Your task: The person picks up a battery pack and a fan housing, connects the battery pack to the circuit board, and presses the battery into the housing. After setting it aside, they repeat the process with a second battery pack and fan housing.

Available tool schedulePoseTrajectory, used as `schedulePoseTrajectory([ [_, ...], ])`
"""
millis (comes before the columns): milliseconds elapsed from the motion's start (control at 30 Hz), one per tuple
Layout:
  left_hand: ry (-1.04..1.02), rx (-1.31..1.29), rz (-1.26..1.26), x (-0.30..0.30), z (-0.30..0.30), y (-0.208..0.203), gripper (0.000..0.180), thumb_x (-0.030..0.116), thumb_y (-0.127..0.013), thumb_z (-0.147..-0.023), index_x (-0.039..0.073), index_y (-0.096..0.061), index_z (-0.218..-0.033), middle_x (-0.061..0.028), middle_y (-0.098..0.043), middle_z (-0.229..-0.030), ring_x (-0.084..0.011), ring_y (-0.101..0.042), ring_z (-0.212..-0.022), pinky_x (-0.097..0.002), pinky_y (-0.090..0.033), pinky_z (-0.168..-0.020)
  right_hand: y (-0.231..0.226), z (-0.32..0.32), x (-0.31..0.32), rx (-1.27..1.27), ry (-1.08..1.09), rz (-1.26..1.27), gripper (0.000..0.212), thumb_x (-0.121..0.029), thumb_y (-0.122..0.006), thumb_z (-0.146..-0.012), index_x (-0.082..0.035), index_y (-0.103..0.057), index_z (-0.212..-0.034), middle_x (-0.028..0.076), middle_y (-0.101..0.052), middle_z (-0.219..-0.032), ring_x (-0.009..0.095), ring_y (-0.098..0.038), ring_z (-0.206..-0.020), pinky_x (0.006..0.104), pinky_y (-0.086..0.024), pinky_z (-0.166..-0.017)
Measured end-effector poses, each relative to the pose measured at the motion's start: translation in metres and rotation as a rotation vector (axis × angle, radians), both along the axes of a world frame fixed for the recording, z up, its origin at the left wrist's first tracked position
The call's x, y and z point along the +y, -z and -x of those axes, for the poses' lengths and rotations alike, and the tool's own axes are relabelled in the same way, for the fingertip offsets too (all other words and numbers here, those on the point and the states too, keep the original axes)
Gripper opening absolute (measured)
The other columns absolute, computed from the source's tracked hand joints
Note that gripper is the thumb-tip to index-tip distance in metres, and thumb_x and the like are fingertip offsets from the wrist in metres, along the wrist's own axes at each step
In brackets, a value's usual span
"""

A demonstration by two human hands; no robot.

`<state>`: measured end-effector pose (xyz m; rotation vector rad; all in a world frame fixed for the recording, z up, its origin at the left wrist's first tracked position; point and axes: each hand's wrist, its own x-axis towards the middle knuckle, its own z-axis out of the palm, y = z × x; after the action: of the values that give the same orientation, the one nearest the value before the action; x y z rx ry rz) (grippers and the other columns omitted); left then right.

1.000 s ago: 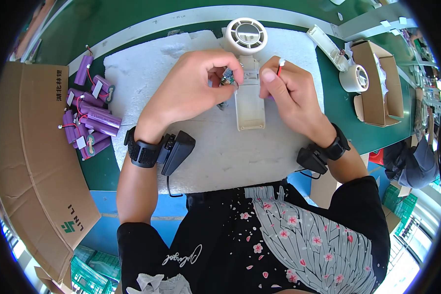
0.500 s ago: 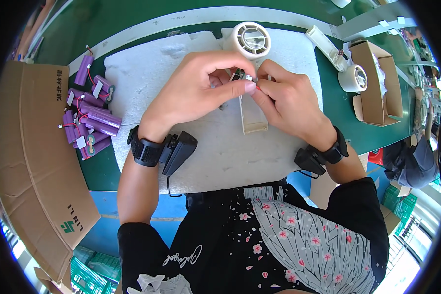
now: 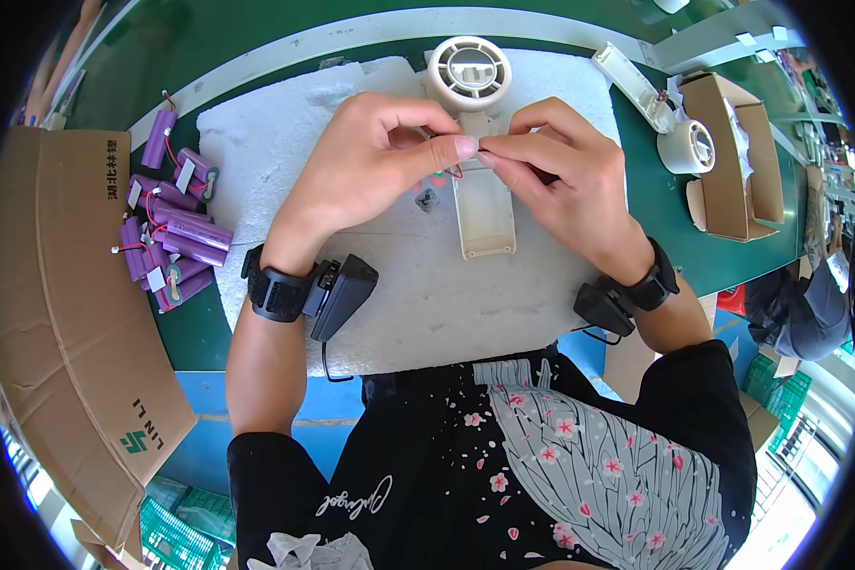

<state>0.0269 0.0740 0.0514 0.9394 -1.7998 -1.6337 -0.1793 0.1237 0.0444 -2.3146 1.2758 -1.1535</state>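
Observation:
A cream handheld fan lies on the white foam sheet [image 3: 399, 313], its round head [image 3: 470, 74] away from me. Its handle shell [image 3: 485, 223] points toward me, with its hollow inside showing. Above the handle, my left hand [image 3: 370, 166] is closed, thumb against fingers. A bit of green circuit board [image 3: 439, 175] and a looped red wire [image 3: 457, 172] show beneath its thumb. Meeting it at the fingertips, my right hand [image 3: 565, 180] is pinched closed. What lies between its tips is hidden.
Several purple battery packs [image 3: 195, 225] with wires lie piled at the left, beside a large cardboard box [image 3: 66, 313]. On the right are a second fan [image 3: 684, 149] with its handle, and an open small carton [image 3: 760, 180]. A small dark piece [image 3: 427, 199] sits on the foam.
The circuit board with the white connector has dropped lower behind my left thumb and is now mostly hidden. My fingertips have come together, and the fan has shifted slightly left.

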Motion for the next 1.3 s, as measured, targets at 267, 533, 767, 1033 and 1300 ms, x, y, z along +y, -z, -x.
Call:
schedulePoseTrajectory([
  [267,0.105,-0.032,-0.120,-0.007,-0.011,0.000,0.021,0.002,-0.073,-0.081,-0.001,-0.066,-0.100,-0.0023,-0.067,-0.082,-0.0070,-0.061,-0.072,-0.0210,-0.049,-0.063,0.005,0.003,-0.002,-0.122,-0.050,-0.242,0.010,-0.002,-0.075,-0.077,-0.004,-0.074,-0.087,0.004,-0.059,-0.087,0.011,-0.056,-0.064,0.0218,-0.043,-0.054],
  [533,0.085,0.038,-0.130,-0.010,-0.010,0.003,0.035,-0.007,-0.073,-0.076,0.000,-0.061,-0.108,-0.0036,-0.065,-0.093,-0.0072,-0.063,-0.081,-0.0211,-0.051,-0.070,0.004,0.001,-0.002,-0.156,-0.084,-0.330,0.008,-0.002,-0.075,-0.077,-0.003,-0.074,-0.086,0.004,-0.058,-0.090,0.011,-0.056,-0.071,0.0225,-0.044,-0.058],
  [767,0.034,0.092,-0.084,-0.009,-0.009,0.005,0.030,-0.008,-0.071,-0.077,0.000,-0.060,-0.104,-0.0055,-0.066,-0.092,-0.0095,-0.065,-0.081,-0.0217,-0.052,-0.070,0.008,0.002,-0.003,-0.171,-0.097,-0.309,0.008,-0.002,-0.075,-0.078,-0.002,-0.073,-0.085,0.004,-0.058,-0.090,0.009,-0.055,-0.068,0.0220,-0.044,-0.057],
  [1033,0.016,0.103,-0.063,-0.006,-0.007,0.001,0.029,-0.008,-0.072,-0.077,-0.001,-0.061,-0.103,-0.0059,-0.066,-0.095,-0.0103,-0.065,-0.081,-0.0232,-0.053,-0.071,0.007,0.003,-0.003,-0.174,-0.083,-0.312,0.006,-0.001,-0.074,-0.078,-0.001,-0.072,-0.085,0.003,-0.058,-0.088,0.007,-0.054,-0.065,0.0213,-0.042,-0.054],
  [1300,0.007,0.077,-0.063,-0.006,-0.006,0.003,0.028,-0.008,-0.073,-0.077,-0.001,-0.061,-0.101,-0.0065,-0.066,-0.094,-0.0109,-0.065,-0.082,-0.0238,-0.054,-0.072,0.009,0.004,-0.004,-0.197,-0.080,-0.290,0.006,0.000,-0.074,-0.079,0.000,-0.072,-0.084,0.003,-0.058,-0.087,0.006,-0.054,-0.060,0.0205,-0.040,-0.051],
])
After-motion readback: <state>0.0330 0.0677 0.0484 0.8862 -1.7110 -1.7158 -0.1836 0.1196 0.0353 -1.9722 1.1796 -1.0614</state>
